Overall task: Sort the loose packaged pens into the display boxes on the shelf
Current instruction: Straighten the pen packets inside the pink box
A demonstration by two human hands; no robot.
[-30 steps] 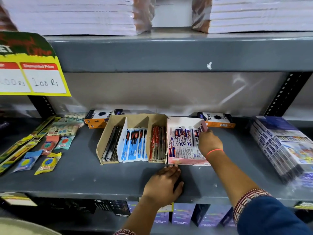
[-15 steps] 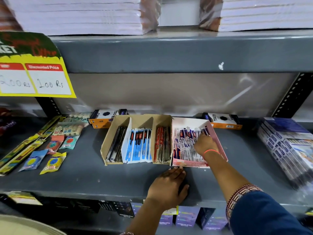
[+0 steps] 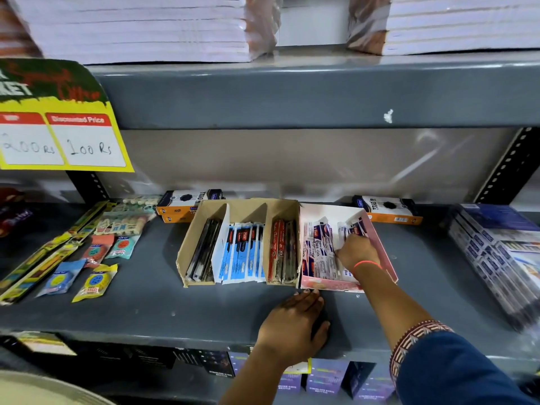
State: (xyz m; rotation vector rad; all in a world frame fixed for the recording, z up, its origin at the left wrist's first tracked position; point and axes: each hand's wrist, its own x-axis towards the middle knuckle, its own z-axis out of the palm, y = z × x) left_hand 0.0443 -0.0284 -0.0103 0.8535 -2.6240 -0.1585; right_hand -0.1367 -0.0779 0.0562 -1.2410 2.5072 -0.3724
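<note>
A pink display box (image 3: 386, 260) stands on the grey shelf (image 3: 131, 311), filled with white-and-blue packaged pens (image 3: 318, 244). My right hand (image 3: 356, 252) reaches into it, knuckles up, fingers curled down onto the packets. To the left, touching it, a brown cardboard box (image 3: 187, 258) holds black pens (image 3: 204, 252), blue-packaged pens (image 3: 242, 252) and red pens (image 3: 277, 252) in separate compartments. My left hand (image 3: 292, 328) lies flat on the shelf just in front of the two boxes, holding nothing.
Two orange-and-black boxes (image 3: 187, 206) (image 3: 388, 211) sit behind the display boxes. Small sachets (image 3: 93, 282) and long yellow packs lie at the left. A stack of blue packs (image 3: 496, 258) fills the right. A yellow price sign (image 3: 64, 135) hangs from the upper shelf (image 3: 292, 95).
My right hand has moved from the pink box's far right corner down and left onto the packets inside. The left hand has stayed flat on the shelf.
</note>
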